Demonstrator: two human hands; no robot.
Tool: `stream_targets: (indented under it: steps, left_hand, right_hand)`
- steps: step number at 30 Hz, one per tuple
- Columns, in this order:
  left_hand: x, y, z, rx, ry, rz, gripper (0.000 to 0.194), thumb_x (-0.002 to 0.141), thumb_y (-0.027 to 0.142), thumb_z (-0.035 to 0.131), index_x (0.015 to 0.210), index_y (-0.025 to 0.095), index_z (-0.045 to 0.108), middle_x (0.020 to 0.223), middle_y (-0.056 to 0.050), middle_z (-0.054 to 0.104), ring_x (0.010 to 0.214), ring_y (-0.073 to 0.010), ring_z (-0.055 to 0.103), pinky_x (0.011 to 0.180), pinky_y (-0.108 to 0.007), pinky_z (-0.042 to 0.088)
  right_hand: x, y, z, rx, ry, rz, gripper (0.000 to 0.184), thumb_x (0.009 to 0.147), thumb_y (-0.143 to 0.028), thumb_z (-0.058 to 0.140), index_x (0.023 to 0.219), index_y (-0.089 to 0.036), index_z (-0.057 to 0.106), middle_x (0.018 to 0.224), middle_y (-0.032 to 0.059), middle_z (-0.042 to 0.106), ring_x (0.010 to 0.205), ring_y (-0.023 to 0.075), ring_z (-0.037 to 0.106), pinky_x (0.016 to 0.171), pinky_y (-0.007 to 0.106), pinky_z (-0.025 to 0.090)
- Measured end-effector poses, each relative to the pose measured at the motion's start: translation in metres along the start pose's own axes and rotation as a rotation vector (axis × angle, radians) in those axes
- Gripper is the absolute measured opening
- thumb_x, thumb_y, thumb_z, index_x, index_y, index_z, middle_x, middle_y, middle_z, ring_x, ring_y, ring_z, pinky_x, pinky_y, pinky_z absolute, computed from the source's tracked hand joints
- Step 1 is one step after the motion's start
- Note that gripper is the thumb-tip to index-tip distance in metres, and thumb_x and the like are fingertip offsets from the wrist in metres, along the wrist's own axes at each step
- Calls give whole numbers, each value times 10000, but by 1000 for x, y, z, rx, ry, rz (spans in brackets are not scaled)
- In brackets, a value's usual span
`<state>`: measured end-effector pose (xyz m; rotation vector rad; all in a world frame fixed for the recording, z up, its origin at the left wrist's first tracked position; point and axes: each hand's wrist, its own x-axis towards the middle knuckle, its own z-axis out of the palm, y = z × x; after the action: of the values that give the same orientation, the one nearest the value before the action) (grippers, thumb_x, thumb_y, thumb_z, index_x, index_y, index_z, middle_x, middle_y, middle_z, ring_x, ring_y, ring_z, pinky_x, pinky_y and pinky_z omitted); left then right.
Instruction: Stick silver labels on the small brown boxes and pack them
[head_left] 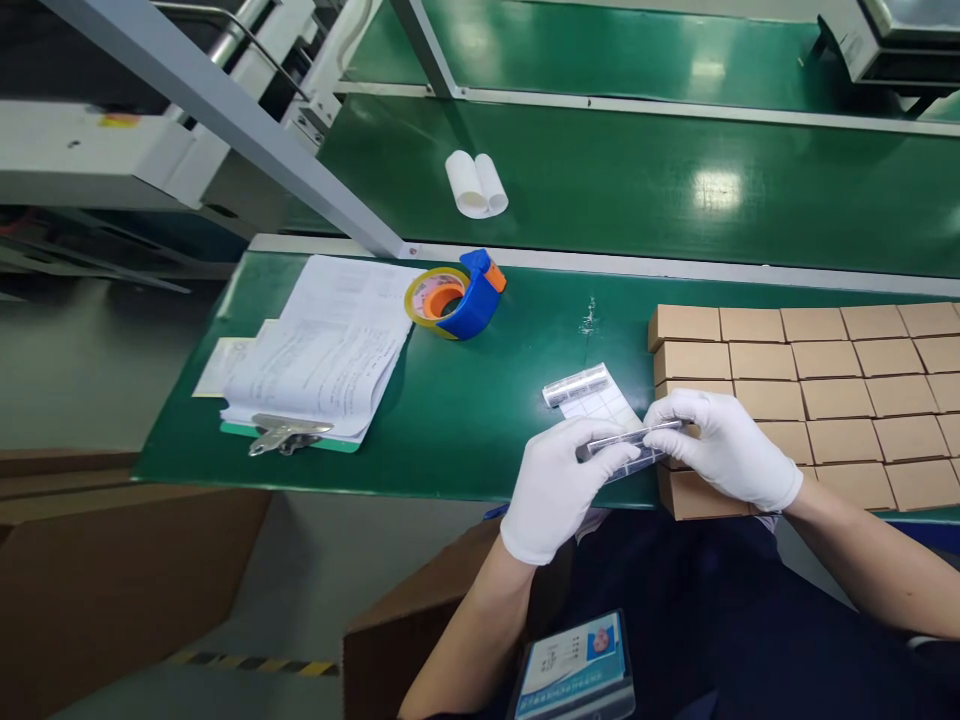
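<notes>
Silvery sheet pinched near opposite ends by left hand and right hand, long axis running sideways between them

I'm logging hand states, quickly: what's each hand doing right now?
Left hand: closed, fingers holding one end of a silvery strip.
Right hand: closed, holding its other end.

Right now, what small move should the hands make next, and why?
Probably steady the silvery strip with the left hand while the right hand eases up one edge: both hands pinch it, and the gridded sheet just beyond them looks like peel-off labels.
</notes>
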<state>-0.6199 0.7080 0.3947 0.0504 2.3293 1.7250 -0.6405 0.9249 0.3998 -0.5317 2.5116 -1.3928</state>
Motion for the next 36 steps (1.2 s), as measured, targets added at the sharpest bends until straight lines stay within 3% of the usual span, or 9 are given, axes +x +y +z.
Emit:
stream_targets:
  steps: [10,18,24,32,36]
  left_hand:
    - [6,-4,4,50,-1,-23,30,857,245,775,855,244,805,814,26,778,742,-176,690,739,-274,526]
    - [10,-13,4,-138,9,-66,150,839,338,800,921,214,819,933,-34,798,875,-228,727,824,-321,566]
    - [11,-22,9,-218,81,-164,232,848,422,811,917,201,823,1011,-47,807,923,-238,737,833,-321,571]
    - [17,-18,12,-365,41,-231,316,838,452,816,972,166,827,1012,-77,802,987,-272,738,860,-346,596]
    - [19,-21,15,-464,60,-283,350,844,471,803,950,138,823,945,-86,796,918,-268,736,821,-346,597]
  right_hand:
    - [-3,5,-1,-8,2,124,137,949,-303,680,846,-217,651,794,-4,698,698,149,618,660,268,481]
    - [-4,8,1,-13,78,131,149,957,-352,684,880,-227,658,733,-16,685,623,145,616,610,273,511]
    - [-10,11,-4,-286,315,-93,134,981,-239,649,1105,-257,699,1078,78,712,963,223,693,850,384,579]
    - [-19,20,-2,-536,406,-244,201,979,-146,603,1059,-283,727,1000,66,711,912,219,663,777,388,559]
    - [-21,11,0,-525,524,-347,292,928,-94,647,1112,-311,711,1032,68,726,987,254,678,862,449,559]
